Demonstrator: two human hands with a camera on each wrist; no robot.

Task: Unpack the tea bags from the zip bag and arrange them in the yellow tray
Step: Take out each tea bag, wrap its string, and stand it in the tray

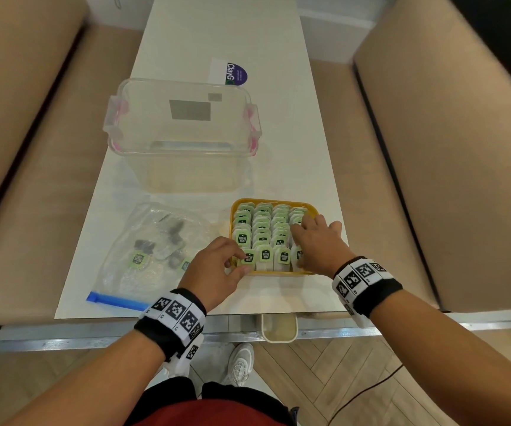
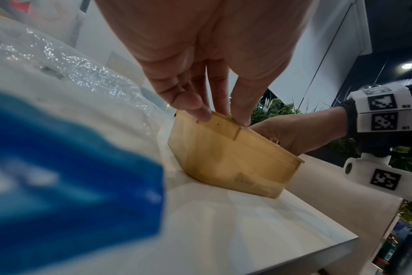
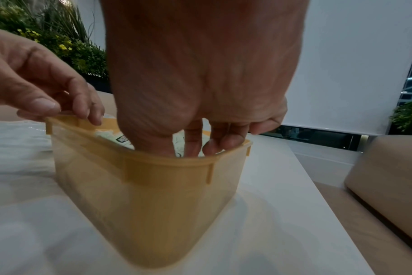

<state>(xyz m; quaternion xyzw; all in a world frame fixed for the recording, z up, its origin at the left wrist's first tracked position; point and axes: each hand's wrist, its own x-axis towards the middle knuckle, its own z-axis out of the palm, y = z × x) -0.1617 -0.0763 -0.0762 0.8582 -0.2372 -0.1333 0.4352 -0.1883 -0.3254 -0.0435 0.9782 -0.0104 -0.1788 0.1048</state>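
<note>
The yellow tray (image 1: 313, 207) stands near the table's front edge, packed with rows of green-tagged tea bags (image 1: 262, 224). My left hand (image 1: 235, 262) holds its front-left corner: the thumb (image 2: 200, 113) lies outside the rim and the fingers curl over it onto the corner tea bag (image 1: 248, 258). My right hand (image 1: 309, 232) lies over the right column, and its straight fingers (image 3: 193, 145) dip among the bags. The clear zip bag (image 1: 149, 250) with a blue zip strip (image 1: 116, 301) lies left of the tray and holds several tea bags.
An open clear plastic box (image 1: 183, 136) with pink latches stands behind the zip bag and tray. A white card with a purple label (image 1: 229, 73) lies farther back. Beige benches (image 1: 432, 179) flank the narrow white table (image 1: 217, 32). A small cream bin (image 1: 279, 329) hangs below the front edge.
</note>
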